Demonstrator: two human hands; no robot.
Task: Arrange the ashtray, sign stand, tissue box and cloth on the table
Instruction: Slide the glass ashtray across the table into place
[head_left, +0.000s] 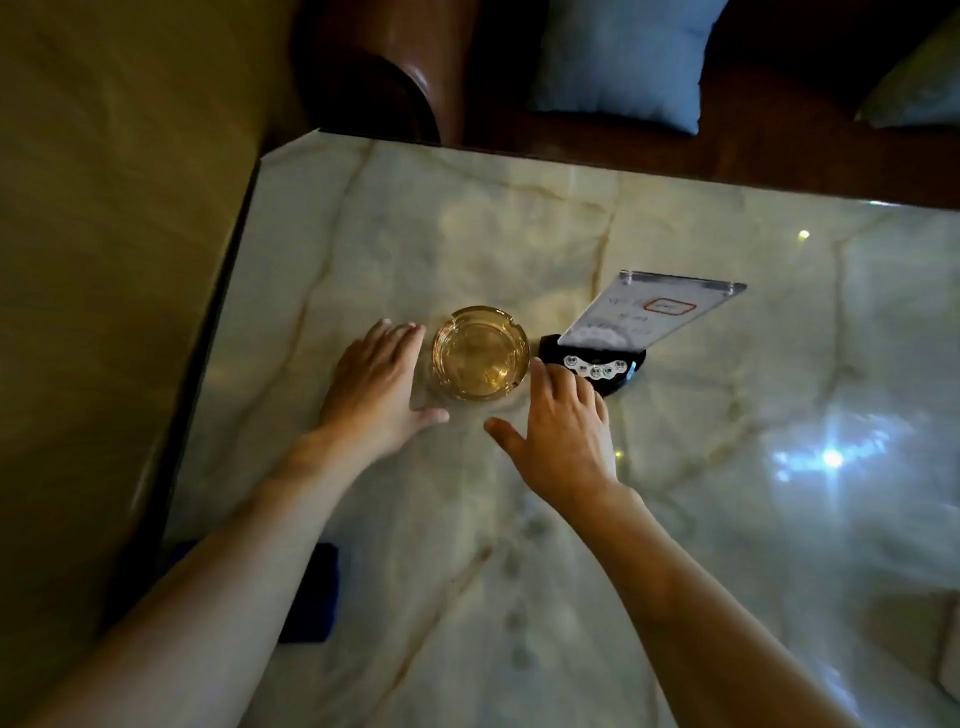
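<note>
An amber glass ashtray (480, 353) stands on the marble table (701, 519). My left hand (376, 384) lies flat just left of it, fingers apart, touching or almost touching its rim. My right hand (563, 426) is spread open on its right side, fingertips between the ashtray and the black base of the sign stand (623, 338). The stand holds a tilted clear card with a red mark. A dark blue cloth (314, 595) lies near the table's left edge, partly hidden by my left forearm. No tissue box is in view.
A brown leather sofa (384, 78) with a light blue cushion (623, 57) runs along the table's far edge. Yellowish floor lies to the left. Something pale (935, 649) shows at the table's right edge.
</note>
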